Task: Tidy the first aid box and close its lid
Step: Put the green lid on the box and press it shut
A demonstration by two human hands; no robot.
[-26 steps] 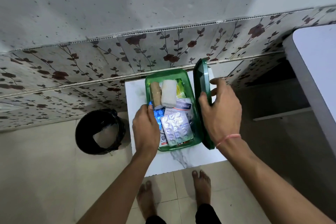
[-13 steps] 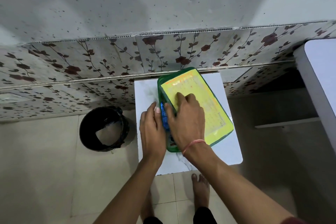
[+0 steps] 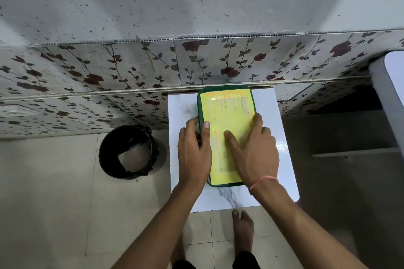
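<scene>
The green first aid box (image 3: pixel 200 102) sits on a small white marble-patterned table (image 3: pixel 273 116), close to the wall. Its lid (image 3: pixel 227 111), covered by a yellow label with red print, lies flat over the box and hides the contents. My left hand (image 3: pixel 193 150) grips the box's left edge, thumb on top of the lid. My right hand (image 3: pixel 251 153) lies flat on the lid, fingers spread, with a pink thread around the wrist.
A black bin (image 3: pixel 129 152) stands on the tiled floor left of the table. A flower-patterned wall panel (image 3: pixel 131 72) runs behind it. A white surface edge (image 3: pixel 389 85) is at the right. My bare feet (image 3: pixel 242 231) stand under the table's near edge.
My right hand swung the lid from upright down over the box and now presses it flat. My left hand moved from the contents to the box's left edge.
</scene>
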